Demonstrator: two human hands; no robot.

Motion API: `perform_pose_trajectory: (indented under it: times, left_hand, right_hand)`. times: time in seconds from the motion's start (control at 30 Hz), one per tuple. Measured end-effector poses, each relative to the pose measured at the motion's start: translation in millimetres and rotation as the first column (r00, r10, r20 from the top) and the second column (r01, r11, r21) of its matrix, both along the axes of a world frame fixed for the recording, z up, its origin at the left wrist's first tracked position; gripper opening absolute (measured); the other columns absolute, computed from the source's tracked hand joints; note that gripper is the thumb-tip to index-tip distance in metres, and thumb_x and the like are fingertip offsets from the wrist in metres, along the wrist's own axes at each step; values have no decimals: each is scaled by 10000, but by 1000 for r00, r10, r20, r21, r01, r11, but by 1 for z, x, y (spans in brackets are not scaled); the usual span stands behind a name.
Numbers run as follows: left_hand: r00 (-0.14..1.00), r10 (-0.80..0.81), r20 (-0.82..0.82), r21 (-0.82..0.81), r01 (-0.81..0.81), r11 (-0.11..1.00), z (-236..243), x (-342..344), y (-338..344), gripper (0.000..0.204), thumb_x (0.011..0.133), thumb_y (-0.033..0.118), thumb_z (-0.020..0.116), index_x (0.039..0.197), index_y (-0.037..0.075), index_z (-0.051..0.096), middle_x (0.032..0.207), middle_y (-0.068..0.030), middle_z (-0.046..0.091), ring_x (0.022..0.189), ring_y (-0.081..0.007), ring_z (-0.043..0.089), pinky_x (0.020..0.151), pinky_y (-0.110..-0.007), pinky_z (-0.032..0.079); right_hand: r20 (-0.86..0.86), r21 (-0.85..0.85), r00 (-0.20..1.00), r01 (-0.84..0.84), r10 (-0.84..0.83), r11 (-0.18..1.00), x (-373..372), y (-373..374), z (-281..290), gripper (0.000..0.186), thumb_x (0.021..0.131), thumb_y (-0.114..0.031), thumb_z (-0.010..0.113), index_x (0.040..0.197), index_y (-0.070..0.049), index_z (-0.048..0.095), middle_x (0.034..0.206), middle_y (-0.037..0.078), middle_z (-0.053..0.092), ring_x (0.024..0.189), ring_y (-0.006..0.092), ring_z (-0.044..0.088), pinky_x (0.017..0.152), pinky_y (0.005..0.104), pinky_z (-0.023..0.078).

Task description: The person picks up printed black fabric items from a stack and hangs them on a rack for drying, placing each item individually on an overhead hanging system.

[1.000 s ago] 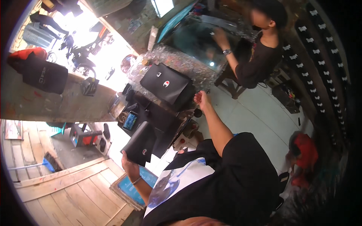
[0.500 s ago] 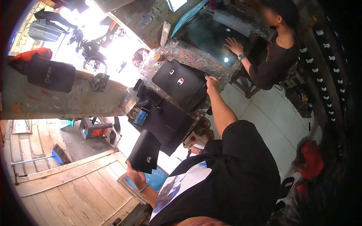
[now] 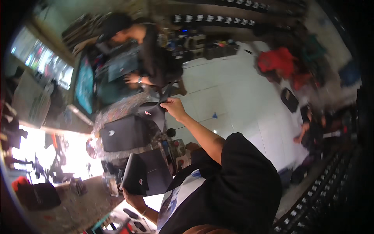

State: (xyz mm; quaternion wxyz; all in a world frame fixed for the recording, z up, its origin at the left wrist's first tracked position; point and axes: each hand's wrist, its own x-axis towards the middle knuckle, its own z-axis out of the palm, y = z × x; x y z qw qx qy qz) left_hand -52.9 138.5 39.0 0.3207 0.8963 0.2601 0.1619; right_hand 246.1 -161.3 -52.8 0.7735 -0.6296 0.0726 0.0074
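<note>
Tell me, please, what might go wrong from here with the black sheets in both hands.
The right hand pinches the raised sheet near one end, so it might slip or crease. That piece is close to the flat sheet on the plastic and could brush it. The left hand holds a bent sheet, which may take a fold mark.

Your right arm (image 3: 204,134) stretched out toward the upper left of the view, its forearm bare and its wrist (image 3: 184,117) nearly in line with it. Your right hand (image 3: 174,109) was closed, the fingers curled in and the thumb pressed to them in a pinch. Your left forearm (image 3: 152,214) showed only briefly near the lower edge, angled up and to the left. Your left hand (image 3: 134,199) sat lower than the right and well apart from it, closed in a grip, with its fingers partly hidden.
</note>
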Motion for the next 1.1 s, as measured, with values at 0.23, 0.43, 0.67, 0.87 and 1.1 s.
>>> perform_pose_trajectory:
  times: [0.23,0.43,0.67,0.87,1.1]
  left_hand:
    - [823,-567,38,231,544,806,-30,28,-9,455,773,-49,409,1227,-66,432,1101,-268,536,1048,-398,507,929,-407,388]
    - [606,-792,74,27,793,609,-52,27,-100,536,700,-153,369,1217,-43,463,1130,-252,527,1081,-357,503,949,-369,379]
    - [152,-978,141,180,968,177,-41,-5,-252,253,924,91,419,1097,-62,521,924,-161,580,817,-253,545,804,-335,435]
    - [438,-887,148,-956,292,-15,-55,-52,-428,251,880,178,507,951,-59,553,839,-105,588,795,-199,539,722,-312,434]
    - [254,-942,221,-922,368,-117,-61,-121,-633,282,904,173,463,966,-87,551,894,-114,598,842,-185,552,789,-313,436]
  right_hand:
    - [92,-31,923,377,-373,926,-210,-123,98,192,831,-93,513,994,1,550,781,28,572,700,87,499,628,232,405]
    - [35,-38,663,748,-748,662,-391,-231,73,258,776,-54,555,1023,12,527,728,40,565,557,67,464,454,226,355]
    - [-139,-256,477,829,-868,496,-581,-289,72,264,718,-1,577,978,30,542,623,31,507,523,94,469,443,252,351]
    - [-65,-388,393,837,-917,386,-706,-372,36,127,731,-32,582,841,31,574,665,68,563,593,117,509,534,280,401]
    - [110,-574,216,811,-970,116,-820,-468,99,105,776,-53,583,768,46,549,605,55,529,571,92,467,510,275,383]
